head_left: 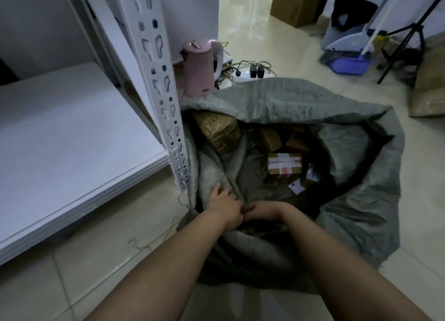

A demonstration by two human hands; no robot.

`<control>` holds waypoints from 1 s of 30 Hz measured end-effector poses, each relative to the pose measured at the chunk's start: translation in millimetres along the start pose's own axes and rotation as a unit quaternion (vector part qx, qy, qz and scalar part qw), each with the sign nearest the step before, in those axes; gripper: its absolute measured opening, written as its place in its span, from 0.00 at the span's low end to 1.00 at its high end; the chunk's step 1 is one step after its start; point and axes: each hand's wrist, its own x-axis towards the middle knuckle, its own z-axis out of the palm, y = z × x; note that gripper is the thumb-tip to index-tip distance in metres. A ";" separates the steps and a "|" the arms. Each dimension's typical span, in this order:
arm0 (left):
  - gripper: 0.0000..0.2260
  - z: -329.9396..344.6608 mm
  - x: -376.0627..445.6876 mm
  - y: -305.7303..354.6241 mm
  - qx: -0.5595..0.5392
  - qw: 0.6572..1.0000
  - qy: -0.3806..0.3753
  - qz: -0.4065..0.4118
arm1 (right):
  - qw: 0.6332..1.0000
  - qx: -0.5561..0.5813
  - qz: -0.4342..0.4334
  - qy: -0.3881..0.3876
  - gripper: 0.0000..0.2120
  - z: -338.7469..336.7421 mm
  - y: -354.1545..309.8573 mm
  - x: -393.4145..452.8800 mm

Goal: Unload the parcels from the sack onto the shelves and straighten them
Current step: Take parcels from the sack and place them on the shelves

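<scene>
A big grey woven sack [356, 214] lies open on the tiled floor. Inside it are several brown cardboard parcels: a large taped one [218, 131] at the upper left, a small box with white and red tape [284, 164] in the middle, and darker boxes [271, 137] behind. My left hand [225, 206] and my right hand [261, 212] meet at the sack's near rim, fingers curled into the grey fabric. A white metal shelf [60, 137] stands to the left, with its perforated upright post [166, 104] right beside the sack.
A pink electric kettle [201, 67] stands behind the sack, next to a power strip with plugs [255, 72]. At the far right are a blue dustpan with broom [349, 55], a black tripod [404, 48] and a cardboard box [296, 2].
</scene>
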 end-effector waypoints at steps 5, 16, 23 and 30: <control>0.25 1.1 11.3 -2.4 -0.001 1.000 -0.024 -0.020 | 0.898 -0.146 0.025 0.415 0.20 -41.0 23.8 16.7; 0.20 -7.9 28.7 -15.3 -0.036 0.992 0.118 0.011 | 0.823 -0.442 0.072 0.350 0.44 -119.5 16.7 62.2; 0.21 -5.8 18.2 -27.5 -0.064 0.990 0.128 -0.015 | 0.799 -0.448 0.058 0.397 0.42 -100.2 24.9 65.1; 0.25 -26.1 -21.0 -24.7 -0.158 0.971 0.178 -0.034 | 0.891 -0.106 -0.029 0.441 0.46 -85.8 -16.3 12.7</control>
